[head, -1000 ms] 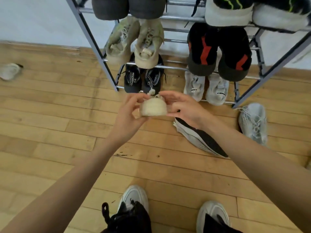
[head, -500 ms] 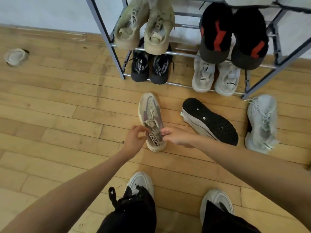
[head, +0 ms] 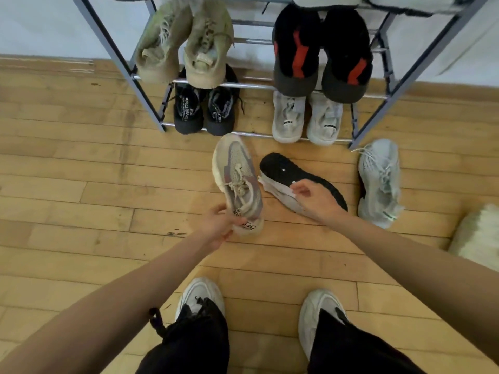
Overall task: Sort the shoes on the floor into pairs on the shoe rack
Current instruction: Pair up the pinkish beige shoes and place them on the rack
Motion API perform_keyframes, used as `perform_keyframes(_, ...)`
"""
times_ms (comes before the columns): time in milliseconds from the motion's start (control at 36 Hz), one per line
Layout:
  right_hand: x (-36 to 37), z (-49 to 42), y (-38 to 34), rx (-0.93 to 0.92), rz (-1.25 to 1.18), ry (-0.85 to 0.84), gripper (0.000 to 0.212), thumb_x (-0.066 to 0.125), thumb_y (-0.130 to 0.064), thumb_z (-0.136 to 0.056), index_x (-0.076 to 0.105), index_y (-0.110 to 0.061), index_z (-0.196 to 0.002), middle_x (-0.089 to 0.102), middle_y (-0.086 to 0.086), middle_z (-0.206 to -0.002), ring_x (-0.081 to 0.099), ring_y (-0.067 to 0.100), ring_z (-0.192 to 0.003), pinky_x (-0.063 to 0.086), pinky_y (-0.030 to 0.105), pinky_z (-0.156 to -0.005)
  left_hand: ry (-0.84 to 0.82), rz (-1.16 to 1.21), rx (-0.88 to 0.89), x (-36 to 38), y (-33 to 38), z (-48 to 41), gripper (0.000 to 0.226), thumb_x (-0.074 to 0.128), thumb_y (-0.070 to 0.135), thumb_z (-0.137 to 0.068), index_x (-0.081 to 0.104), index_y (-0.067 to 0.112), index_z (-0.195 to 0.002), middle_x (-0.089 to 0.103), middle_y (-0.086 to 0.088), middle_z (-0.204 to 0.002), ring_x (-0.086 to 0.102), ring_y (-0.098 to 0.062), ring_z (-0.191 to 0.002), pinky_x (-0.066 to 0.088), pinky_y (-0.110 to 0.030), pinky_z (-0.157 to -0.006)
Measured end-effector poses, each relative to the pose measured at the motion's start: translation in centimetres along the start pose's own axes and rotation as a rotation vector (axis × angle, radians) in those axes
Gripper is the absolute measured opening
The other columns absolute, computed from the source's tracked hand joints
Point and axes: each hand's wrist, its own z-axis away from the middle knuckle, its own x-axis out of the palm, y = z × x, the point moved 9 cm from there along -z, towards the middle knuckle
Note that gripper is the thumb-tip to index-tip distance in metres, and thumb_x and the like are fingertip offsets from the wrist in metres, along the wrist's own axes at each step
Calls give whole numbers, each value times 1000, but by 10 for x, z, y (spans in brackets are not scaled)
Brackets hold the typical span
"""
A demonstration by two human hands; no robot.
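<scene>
A beige and grey knit sneaker (head: 237,179) lies on the wooden floor in front of the shoe rack (head: 151,109), toe towards the rack. My left hand (head: 218,225) grips its heel. To its right a white shoe with a black sole (head: 297,182) lies on its side; my right hand (head: 313,195) hovers over its white side, fingers apart, holding nothing. A pale grey sneaker (head: 379,182) lies further right by the rack's leg. The rack holds pairs: olive (head: 186,47), black and red (head: 321,52), black (head: 204,109), light grey (head: 306,120).
My two feet in white sneakers (head: 201,295) stand at the bottom of the view. A fluffy cream item (head: 478,236) lies at the right edge. A white wall runs behind the rack. Bare floorboards stretch to the left.
The beige sneaker, held up in both hands a second ago, now lies on the floor. My right hand let go of it and moved right to the black-soled shoe.
</scene>
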Motion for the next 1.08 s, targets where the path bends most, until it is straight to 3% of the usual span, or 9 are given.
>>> perform_keyframes(111, -43, 2, 27, 34, -63, 160, 26, 49, -4, -91, 61, -11, -113, 63, 8, -113, 58, 21, -110, 40, 21, -92, -134, -96, 78, 46, 8, 12, 51, 71, -7, -74, 52, 20, -113, 64, -7, -112, 59, -24, -103, 47, -36, -81)
perform_keyframes(167, -61, 8, 39, 62, -42, 217, 29, 48, -3, -91, 60, -8, -117, 63, 8, -114, 57, 20, -109, 36, 15, -86, -179, -137, 72, 70, 9, 14, 52, 71, -8, -73, 53, 19, -114, 64, -9, -113, 60, -22, -98, 47, -34, -79)
perform_keyframes(389, -132, 42, 112, 249, -110, 482, 38, 49, -3, -87, 55, -3, -125, 57, 16, -128, 52, 30, -119, 41, 35, -99, -301, -322, 77, 172, 9, 7, 70, 74, -6, -71, 47, 15, -132, 62, -4, -120, 58, -21, -107, 48, -29, -73)
perform_keyframes(528, -169, 69, 178, 411, -89, 577, 43, 52, -9, -88, 46, -5, -131, 50, 16, -131, 49, 31, -118, 42, 37, -94, -385, -374, 22, 239, 5, 2, 60, 72, -8, -73, 50, 11, -126, 65, -1, -106, 62, -20, -98, 55, -38, -81)
perform_keyframes(611, -181, 83, 221, 599, -73, 568, 60, 53, -11, -87, 28, -4, -142, 35, 20, -144, 36, 36, -130, 39, 45, -101, -407, -402, 2, 272, 0, -2, 67, 75, -8, -70, 50, 13, -129, 65, -5, -113, 62, -25, -106, 53, -43, -91)
perform_keyframes(750, -183, 113, 279, 907, -32, 501, 79, 55, -18, -85, 7, -18, -148, 13, 15, -151, 16, 37, -138, 26, 56, -110, -410, -495, -8, 305, -23, 1, 68, 75, -5, -72, 46, 12, -132, 60, -5, -116, 57, -21, -103, 51, -31, -73)
perform_keyframes(806, -185, 121, 293, 957, -4, 467, 84, 60, -23, -84, 4, -24, -147, 9, 11, -152, 12, 38, -140, 25, 58, -110, -407, -528, -12, 309, -33, -1, 68, 75, -5, -72, 47, 11, -131, 60, -5, -116, 57, -22, -101, 49, -30, -70)
perform_keyframes(1000, -191, 134, 324, 1029, 38, 386, 106, 75, -42, -75, 0, -17, -146, 5, 15, -154, 18, 44, -138, 29, 53, -110, -391, -586, 46, 313, -37, -12, 61, 75, -7, -71, 50, 13, -123, 62, -5, -110, 59, -27, -108, 51, -46, -95)
perform_keyframes(1083, -185, 137, 334, 1056, 12, 352, 111, 75, -39, -76, -7, -15, -147, -5, 16, -157, 13, 48, -140, 26, 54, -112, -387, -600, 66, 311, -34, -16, 52, 75, -7, -71, 51, 17, -110, 63, -2, -104, 60, -27, -107, 50, -50, -96)
